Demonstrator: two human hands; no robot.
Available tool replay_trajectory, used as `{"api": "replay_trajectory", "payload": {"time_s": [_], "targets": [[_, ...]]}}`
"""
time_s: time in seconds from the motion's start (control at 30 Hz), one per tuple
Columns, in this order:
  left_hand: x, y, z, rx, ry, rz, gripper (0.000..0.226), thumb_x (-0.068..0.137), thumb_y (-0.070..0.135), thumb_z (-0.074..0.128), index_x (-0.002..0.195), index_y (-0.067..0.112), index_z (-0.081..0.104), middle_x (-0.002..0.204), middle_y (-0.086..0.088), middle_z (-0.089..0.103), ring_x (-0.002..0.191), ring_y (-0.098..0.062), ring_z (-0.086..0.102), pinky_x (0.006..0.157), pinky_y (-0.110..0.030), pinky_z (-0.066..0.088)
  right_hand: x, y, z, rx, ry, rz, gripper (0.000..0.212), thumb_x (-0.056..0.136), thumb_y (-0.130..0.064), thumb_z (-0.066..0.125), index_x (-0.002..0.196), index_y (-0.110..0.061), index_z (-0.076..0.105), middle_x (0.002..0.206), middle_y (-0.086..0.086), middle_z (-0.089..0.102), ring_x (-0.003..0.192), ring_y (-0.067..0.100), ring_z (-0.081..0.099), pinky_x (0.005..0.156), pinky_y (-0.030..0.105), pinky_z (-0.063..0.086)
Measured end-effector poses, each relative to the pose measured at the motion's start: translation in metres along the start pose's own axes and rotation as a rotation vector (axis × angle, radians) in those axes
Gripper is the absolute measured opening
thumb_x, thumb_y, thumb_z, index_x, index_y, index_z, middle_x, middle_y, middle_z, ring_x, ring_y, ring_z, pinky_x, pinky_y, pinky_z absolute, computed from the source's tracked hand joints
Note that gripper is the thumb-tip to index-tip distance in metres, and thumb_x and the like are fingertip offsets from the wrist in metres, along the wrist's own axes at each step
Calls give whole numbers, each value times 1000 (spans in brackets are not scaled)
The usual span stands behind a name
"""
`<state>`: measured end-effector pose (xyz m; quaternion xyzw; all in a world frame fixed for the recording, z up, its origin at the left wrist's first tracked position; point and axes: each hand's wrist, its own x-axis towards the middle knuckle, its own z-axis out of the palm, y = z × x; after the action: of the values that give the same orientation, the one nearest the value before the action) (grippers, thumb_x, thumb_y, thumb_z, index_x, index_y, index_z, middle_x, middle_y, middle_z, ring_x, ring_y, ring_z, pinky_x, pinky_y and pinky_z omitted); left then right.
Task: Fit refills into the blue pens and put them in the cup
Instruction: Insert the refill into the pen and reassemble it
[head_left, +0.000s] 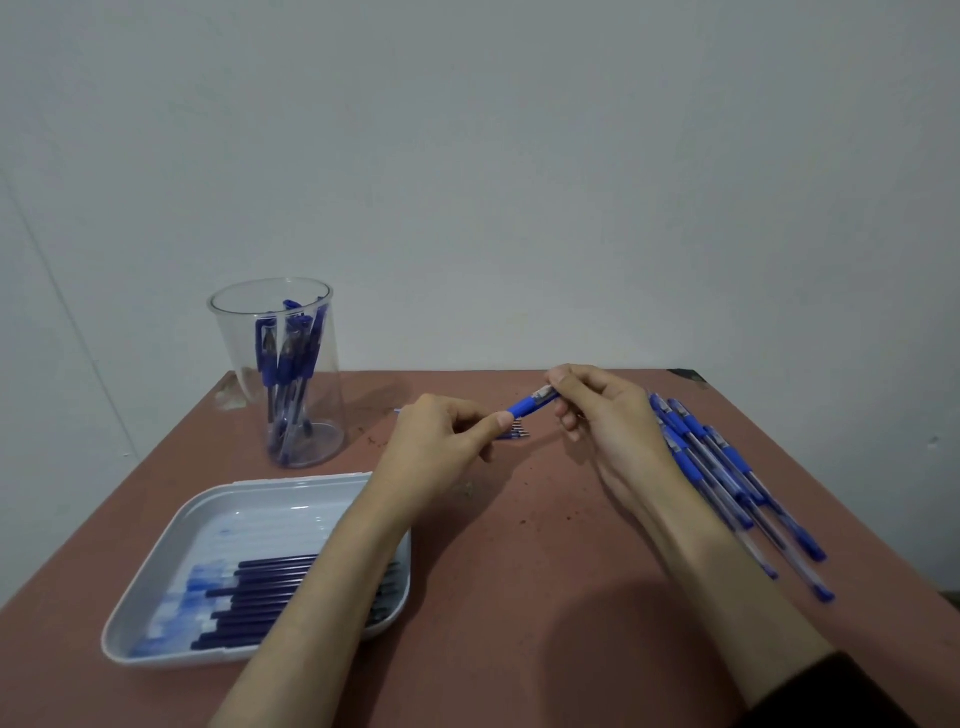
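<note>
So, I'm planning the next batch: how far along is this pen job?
Done: several blue pens stand in the clear cup. In hand: both hands hold one pen, left hand at its blue grip end, right hand on the barrel. Left: a row of pens lies on the table at right, and dark refills lie in the tray.

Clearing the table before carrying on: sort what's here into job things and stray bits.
Job: pen, pinched by left hand and right hand; cup with stored pens; tray of refills; loose pens at right; small tips behind the hands.
Stray: crumbs on the table; pale scraps beside the cup.
</note>
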<state>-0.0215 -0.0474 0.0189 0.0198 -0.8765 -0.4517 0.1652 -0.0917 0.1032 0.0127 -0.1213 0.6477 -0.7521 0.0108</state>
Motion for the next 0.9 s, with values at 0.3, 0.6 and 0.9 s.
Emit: {"api": "replay_trajectory", "payload": {"time_s": [0.3,0.6,0.9], "targets": [[0,1,-1,64,37,29,37,90,30,61,54,23,60,32,13,40,36,-7,35,41,-15,25,-2,0,4,46,-26,-1,12,91,-12,61,86,-5,69,58,0,53,50,8,45,47,18,37],[0,-4,-4,174,56,102,23,92,34,59,84,20,76,52,8,59,49,-4,47,50,-15,34,-8,5,12,100,-53,44,15,94,-15,57,82,-8,64,56,-1,53,51,8,45,49,19,37],[-17,-5,-51,293,758,446,42,87,38,56,124,20,59,119,-4,55,111,-16,44,97,-11,26,-21,-40,46,199,-63,-122,11,95,-11,54,85,-9,57,56,0,55,51,10,47,46,18,40]]}}
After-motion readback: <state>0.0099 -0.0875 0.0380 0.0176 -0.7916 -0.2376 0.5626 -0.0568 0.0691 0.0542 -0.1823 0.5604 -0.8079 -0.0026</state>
